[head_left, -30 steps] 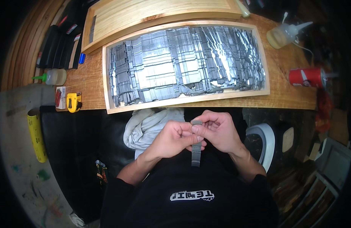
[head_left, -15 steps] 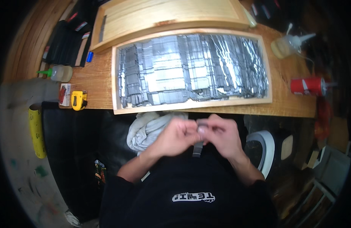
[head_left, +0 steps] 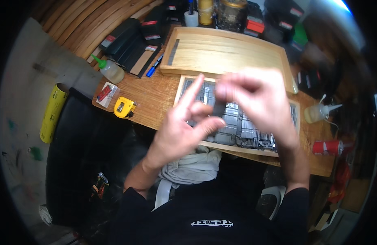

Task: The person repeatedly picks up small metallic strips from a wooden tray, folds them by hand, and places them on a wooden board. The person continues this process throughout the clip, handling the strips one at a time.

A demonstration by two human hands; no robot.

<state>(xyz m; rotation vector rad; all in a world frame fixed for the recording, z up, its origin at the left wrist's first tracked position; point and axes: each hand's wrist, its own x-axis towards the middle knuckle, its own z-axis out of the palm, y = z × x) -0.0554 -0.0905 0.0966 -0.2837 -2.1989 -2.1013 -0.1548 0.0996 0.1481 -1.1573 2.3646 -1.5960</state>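
Note:
Above the near edge of the wooden tray [head_left: 178,87], my right hand [head_left: 260,100] pinches a dark grey flat strip [head_left: 218,107] by its upper end; motion smears these fingers. My left hand [head_left: 178,128] is close on the strip's left side, index finger stretched out and thumb apart. Whether the left thumb touches the strip is unclear. Under both hands the tray holds many thin grey strips [head_left: 233,126], packed in rows and partly shiny. My hands and arms hide part of them.
Behind stands a second shallow wooden tray [head_left: 229,53] with a grey strip at its left end. Leftward are a yellow tape measure [head_left: 124,107], a blue marker [head_left: 155,66] and a green-tipped squeeze bottle [head_left: 111,72]. A clear squeeze bottle [head_left: 317,113] and red can [head_left: 326,148] are right.
Both hands have risen from near my lap to above the tray. The left hand has opened away from the strip, which stays in the right. The view has shifted, showing more of the table's back.

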